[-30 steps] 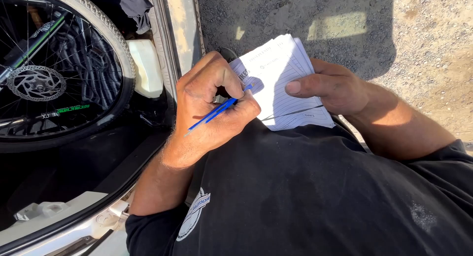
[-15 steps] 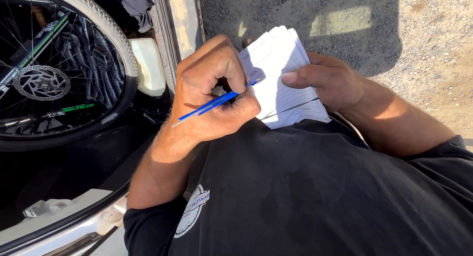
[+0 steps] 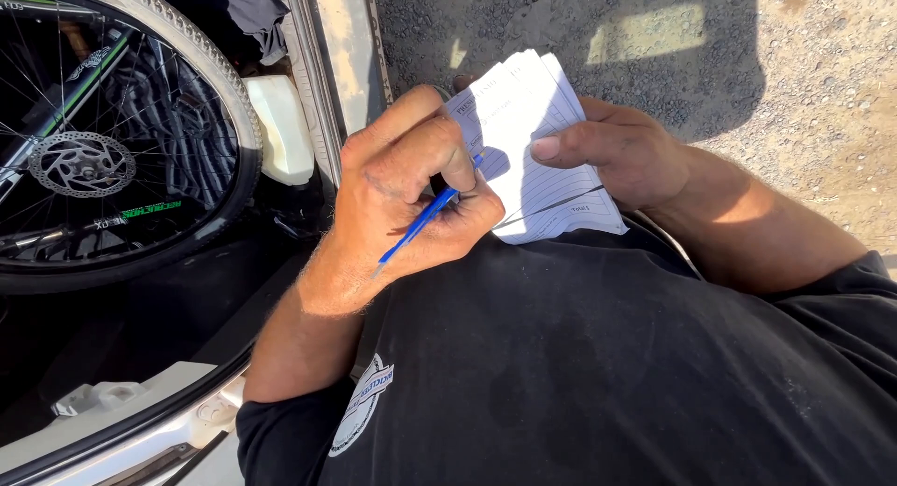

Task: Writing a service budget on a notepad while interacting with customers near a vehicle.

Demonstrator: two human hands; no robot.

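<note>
My left hand (image 3: 411, 182) is curled tight around a blue pen (image 3: 419, 226), tip on the white lined pad (image 3: 537, 159) that my right hand (image 3: 621, 154) clamps by its edge against my black shirt (image 3: 607, 355). Best to keep the thumb flat on the top sheet and press lightly — nothing firm backs the paper. A bicycle wheel (image 3: 103, 140) sits in the car boot, gravel (image 3: 804, 84) beyond.

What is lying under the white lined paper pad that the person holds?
Under the white lined paper pad are the right hand fingers and grey gravel ground. The pad's lower edge meets the black shirt; its underside is hidden.
</note>
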